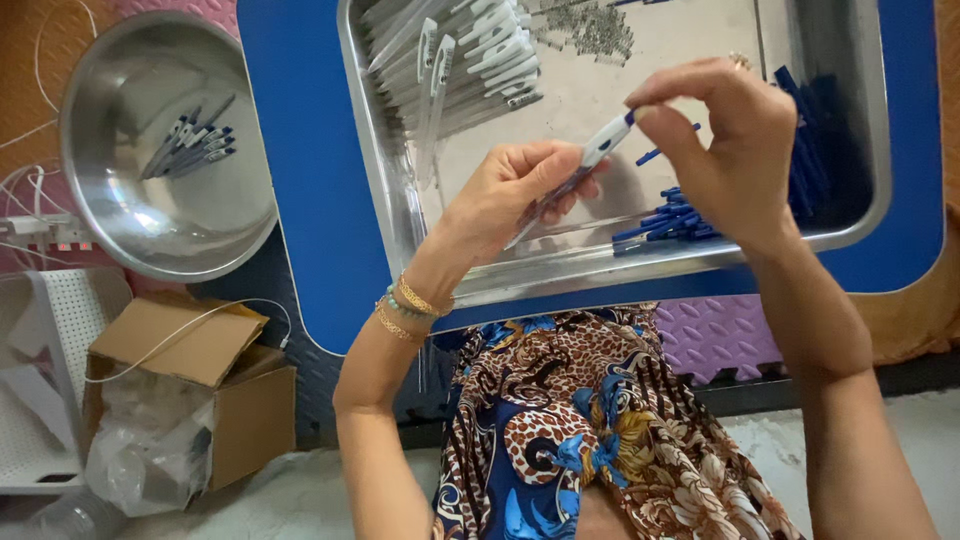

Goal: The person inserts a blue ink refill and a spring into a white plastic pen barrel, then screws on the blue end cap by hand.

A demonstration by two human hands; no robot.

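I see my left hand (pixel 505 195) closed around the slim white-and-clear plastic pen (pixel 580 170), held above the shallow steel tray (pixel 400 200). My right hand (pixel 730 150) pinches the pen's blue tip between thumb and forefinger fingers. Loose blue pen parts (pixel 665 222) lie at the tray's five o'clock, white barrels (pixel 470 60) at eleven; a round steel bowl (pixel 150 210) sits at nine.

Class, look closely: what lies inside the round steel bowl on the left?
Inside the steel bowl lies a small bunch of finished pens with blue tips, resting against its far wall. Anything beneath them is hidden.
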